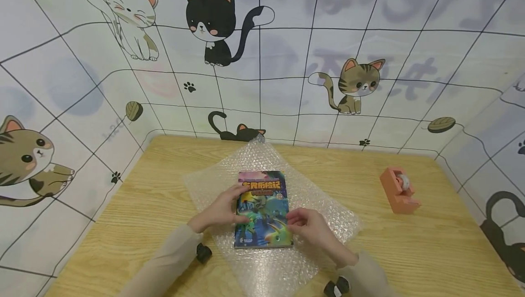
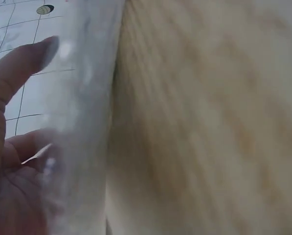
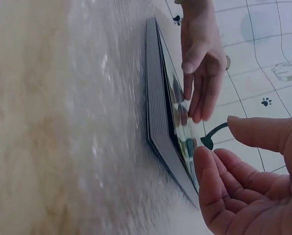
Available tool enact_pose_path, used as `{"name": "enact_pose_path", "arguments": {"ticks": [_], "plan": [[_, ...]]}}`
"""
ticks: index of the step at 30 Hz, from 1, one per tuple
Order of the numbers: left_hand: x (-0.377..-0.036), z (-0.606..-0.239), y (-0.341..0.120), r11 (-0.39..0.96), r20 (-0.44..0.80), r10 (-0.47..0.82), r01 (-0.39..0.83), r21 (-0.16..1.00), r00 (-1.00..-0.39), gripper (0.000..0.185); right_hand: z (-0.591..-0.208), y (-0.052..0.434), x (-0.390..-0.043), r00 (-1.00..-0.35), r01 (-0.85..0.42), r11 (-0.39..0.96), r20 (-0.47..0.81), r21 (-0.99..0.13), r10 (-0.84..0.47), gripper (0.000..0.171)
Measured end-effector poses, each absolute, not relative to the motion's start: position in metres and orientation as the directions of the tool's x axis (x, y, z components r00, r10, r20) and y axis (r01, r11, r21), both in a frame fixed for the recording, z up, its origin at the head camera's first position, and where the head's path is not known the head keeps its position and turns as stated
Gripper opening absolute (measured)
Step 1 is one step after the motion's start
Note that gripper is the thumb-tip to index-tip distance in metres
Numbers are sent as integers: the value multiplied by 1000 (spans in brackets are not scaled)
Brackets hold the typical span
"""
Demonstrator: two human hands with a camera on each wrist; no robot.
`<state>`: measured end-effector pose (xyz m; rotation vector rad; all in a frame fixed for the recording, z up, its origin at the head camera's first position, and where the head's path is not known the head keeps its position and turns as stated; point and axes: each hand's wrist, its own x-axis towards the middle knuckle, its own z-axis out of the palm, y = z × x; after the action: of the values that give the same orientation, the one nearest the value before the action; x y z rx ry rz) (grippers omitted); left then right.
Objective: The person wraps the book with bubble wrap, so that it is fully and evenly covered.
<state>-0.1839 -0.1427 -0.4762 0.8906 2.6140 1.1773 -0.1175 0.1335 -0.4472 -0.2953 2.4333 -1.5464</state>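
A book with a colourful cartoon cover (image 1: 262, 208) lies flat on a sheet of bubble wrap (image 1: 316, 206) spread corner-on over the wooden table (image 1: 410, 251). My left hand (image 1: 227, 208) rests on the book's left side, its straight fingers (image 3: 199, 93) touching the cover. My right hand (image 1: 305, 225) is at the book's lower right edge. In the right wrist view its fingers (image 3: 219, 186) are loosely curved just over the cover of the book (image 3: 158, 117), thumb apart, holding nothing. The left wrist view shows only a finger (image 2: 18, 68), blurred bubble wrap (image 2: 82, 127) and table.
A pink tape dispenser (image 1: 399, 191) stands on the table to the right, apart from the wrap. Walls printed with cartoon cats (image 1: 211, 21) close in the table at the back and both sides. Bare wood (image 1: 135, 215) lies left of the wrap.
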Motion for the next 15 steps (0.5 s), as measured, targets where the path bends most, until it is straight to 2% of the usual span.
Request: {"name": "enact_pose_path", "arguments": {"ticks": [5,15], "plan": [[-184,-475,-141,544,90,592,480,688,-801,92,-448,130,-105,-908,-88,358,-73,-930,-412,27],[-182,-474,-140,569,79,607,502,652,-791,90,-454,122,-68,-782,-157,263,-42,-952,-622,27]]}}
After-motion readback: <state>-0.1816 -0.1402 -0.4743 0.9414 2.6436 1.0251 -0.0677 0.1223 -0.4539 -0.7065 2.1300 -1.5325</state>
